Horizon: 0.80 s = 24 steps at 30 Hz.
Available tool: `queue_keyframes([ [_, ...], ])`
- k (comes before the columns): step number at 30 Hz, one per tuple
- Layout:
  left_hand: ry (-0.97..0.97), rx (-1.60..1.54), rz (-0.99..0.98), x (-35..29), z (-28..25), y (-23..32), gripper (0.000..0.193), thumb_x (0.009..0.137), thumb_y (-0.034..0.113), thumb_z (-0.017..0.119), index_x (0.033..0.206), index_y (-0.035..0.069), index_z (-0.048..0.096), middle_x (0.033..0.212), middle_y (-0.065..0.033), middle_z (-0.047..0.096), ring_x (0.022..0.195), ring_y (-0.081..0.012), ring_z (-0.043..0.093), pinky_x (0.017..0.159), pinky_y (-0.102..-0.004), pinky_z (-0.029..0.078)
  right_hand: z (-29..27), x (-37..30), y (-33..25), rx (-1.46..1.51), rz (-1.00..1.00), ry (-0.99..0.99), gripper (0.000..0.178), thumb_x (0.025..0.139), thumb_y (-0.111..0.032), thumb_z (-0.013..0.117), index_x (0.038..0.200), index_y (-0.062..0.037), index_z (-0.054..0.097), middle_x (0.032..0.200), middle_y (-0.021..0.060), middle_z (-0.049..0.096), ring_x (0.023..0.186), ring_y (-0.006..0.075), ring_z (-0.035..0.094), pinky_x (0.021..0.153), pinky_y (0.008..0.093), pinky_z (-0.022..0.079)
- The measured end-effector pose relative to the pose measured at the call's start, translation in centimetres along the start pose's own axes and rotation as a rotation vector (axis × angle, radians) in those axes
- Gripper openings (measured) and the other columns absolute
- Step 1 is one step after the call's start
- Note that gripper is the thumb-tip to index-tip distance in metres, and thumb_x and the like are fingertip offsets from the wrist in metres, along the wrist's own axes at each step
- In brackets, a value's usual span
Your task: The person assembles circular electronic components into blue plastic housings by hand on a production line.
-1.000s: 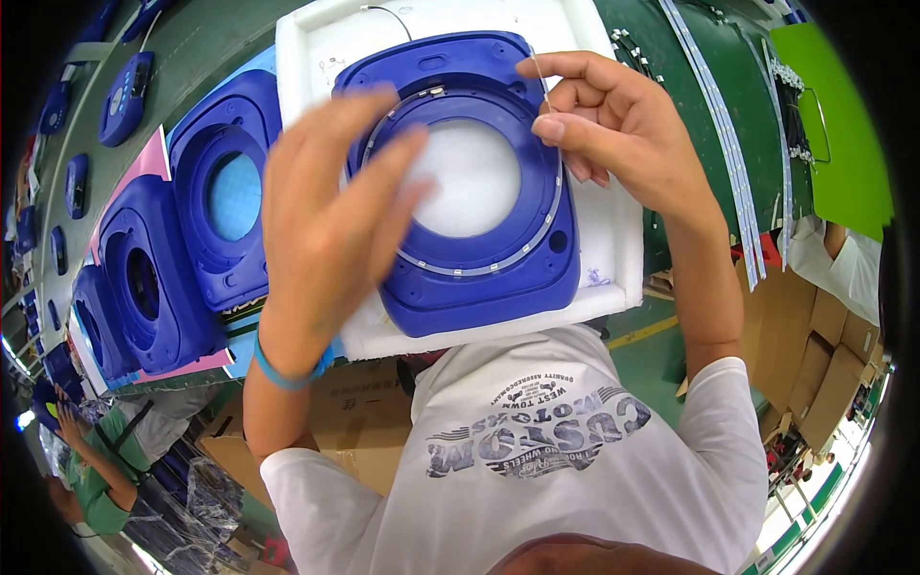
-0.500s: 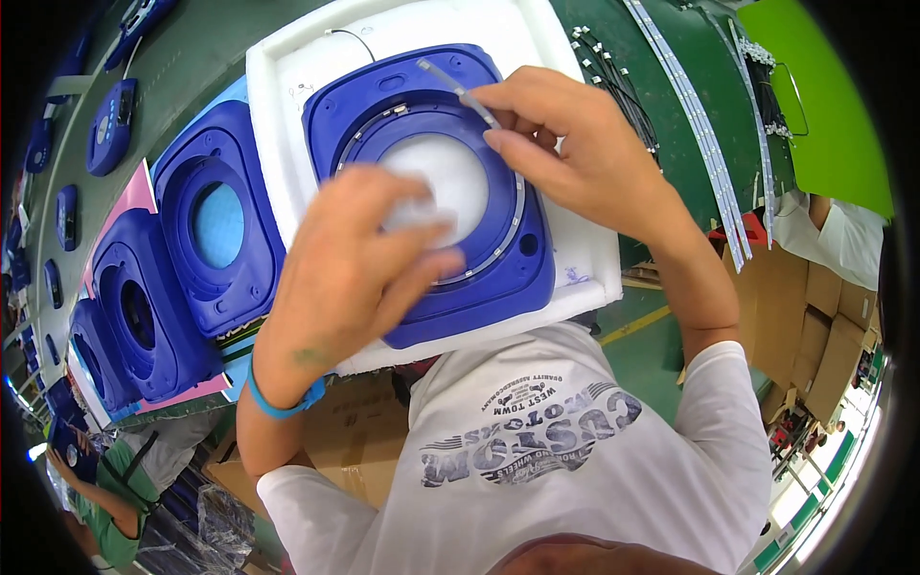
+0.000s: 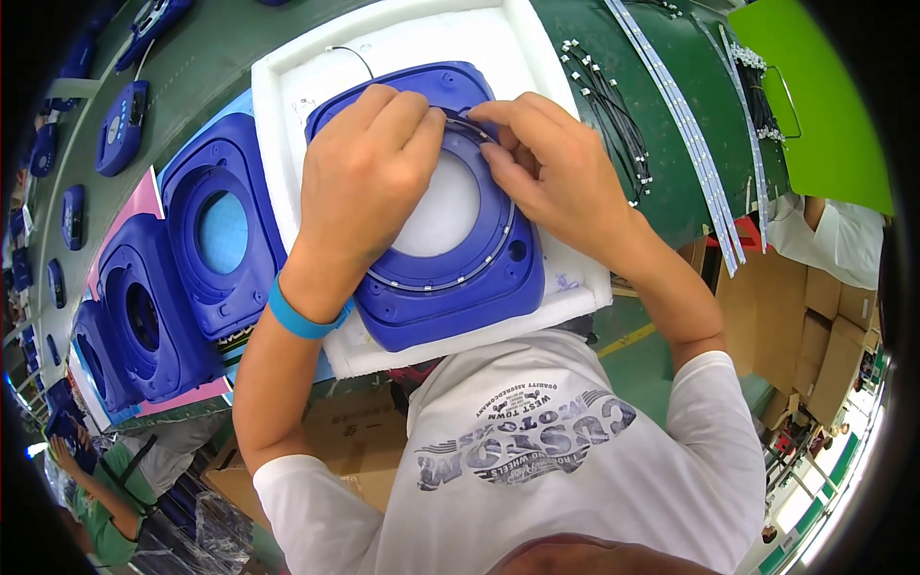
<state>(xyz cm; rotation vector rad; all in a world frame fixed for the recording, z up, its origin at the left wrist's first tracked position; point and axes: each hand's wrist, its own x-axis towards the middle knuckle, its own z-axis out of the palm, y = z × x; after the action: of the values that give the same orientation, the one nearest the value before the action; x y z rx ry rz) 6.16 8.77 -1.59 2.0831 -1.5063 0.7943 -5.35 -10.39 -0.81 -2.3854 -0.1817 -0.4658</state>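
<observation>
A blue plastic housing [image 3: 450,314] with a round opening lies in a white foam tray [image 3: 460,29] in front of me. A thin LED strip [image 3: 428,287] curves along the ring groove around the opening. At the far side of the ring, my left hand [image 3: 369,172] is closed, its fingertips pinching the strip. Close by on the right, my right hand [image 3: 551,172] grips the strip between thumb and forefinger. Both hands partly cover the far arc of the ring, so the strip's end is hard to make out.
Several similar blue housings [image 3: 222,163] stand in a row at left. Beyond them, blue devices [image 3: 123,129] lie on the green surface. To the right are black cables with white connectors [image 3: 613,125], long LED strips [image 3: 685,134] and a bright green board [image 3: 824,115]. Other people work at both sides.
My left hand has moved up and away from the opening to the far rim, closing on the strip. The strip's raised loose end has come down toward the ring. The housing has shifted slightly.
</observation>
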Motion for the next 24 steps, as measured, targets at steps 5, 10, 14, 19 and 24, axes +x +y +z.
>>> queue_keyframes([
  [5, -0.035, 0.032, 0.018, 0.12, -0.02, 0.10, 0.020, 0.073, 0.005, 0.074, 0.092, 0.001, 0.075, 0.084, -0.0050, 0.061, 0.081, -0.0211, 0.065, 0.065, -0.0328, 0.056, 0.16, -0.01, 0.24, 0.011, 0.000, 0.021, 0.027, 0.092, 0.000, 0.073, 0.120, -0.0017, 0.071, 0.101, 0.0153, 0.069, 0.080, 0.0358, 0.071, 0.069, 0.0426, 0.059],
  [10, -0.028, 0.010, 0.001, 0.14, 0.00, 0.01, 0.021, 0.074, 0.005, 0.073, 0.094, 0.000, 0.075, 0.086, -0.0063, 0.061, 0.083, -0.0229, 0.065, 0.066, -0.0350, 0.056, 0.25, -0.02, 0.43, 0.020, -0.016, 0.007, 0.029, 0.091, -0.001, 0.073, 0.120, -0.0019, 0.071, 0.101, 0.0151, 0.070, 0.080, 0.0368, 0.071, 0.070, 0.0447, 0.059],
  [14, -0.051, 0.001, -0.015, 0.03, -0.04, 0.12, 0.021, 0.075, 0.005, 0.073, 0.095, 0.000, 0.075, 0.088, -0.0071, 0.061, 0.084, -0.0238, 0.065, 0.067, -0.0358, 0.056, 0.52, -0.06, 0.55, 0.012, -0.018, 0.011, 0.031, 0.091, -0.001, 0.072, 0.122, -0.0018, 0.070, 0.103, 0.0163, 0.071, 0.082, 0.0381, 0.071, 0.072, 0.0460, 0.060],
  [19, -0.056, 0.018, -0.041, 0.51, 0.09, 0.49, 0.028, 0.077, 0.007, 0.072, 0.104, 0.001, 0.075, 0.083, -0.0050, 0.060, 0.079, -0.0210, 0.065, 0.062, -0.0345, 0.054, 0.47, 0.31, 0.67, -0.009, 0.000, -0.011, 0.034, 0.092, 0.000, 0.070, 0.126, -0.0007, 0.066, 0.113, 0.0206, 0.072, 0.092, 0.0423, 0.072, 0.078, 0.0483, 0.061],
  [24, -0.091, 0.007, -0.024, 0.53, -0.07, 0.13, 0.030, 0.079, 0.006, 0.072, 0.109, 0.003, 0.075, 0.080, -0.0041, 0.062, 0.077, -0.0208, 0.066, 0.061, -0.0344, 0.054, 0.50, 0.29, 0.42, 0.009, 0.023, -0.027, 0.034, 0.093, 0.000, 0.070, 0.127, -0.0002, 0.066, 0.114, 0.0205, 0.071, 0.094, 0.0427, 0.072, 0.080, 0.0484, 0.060],
])
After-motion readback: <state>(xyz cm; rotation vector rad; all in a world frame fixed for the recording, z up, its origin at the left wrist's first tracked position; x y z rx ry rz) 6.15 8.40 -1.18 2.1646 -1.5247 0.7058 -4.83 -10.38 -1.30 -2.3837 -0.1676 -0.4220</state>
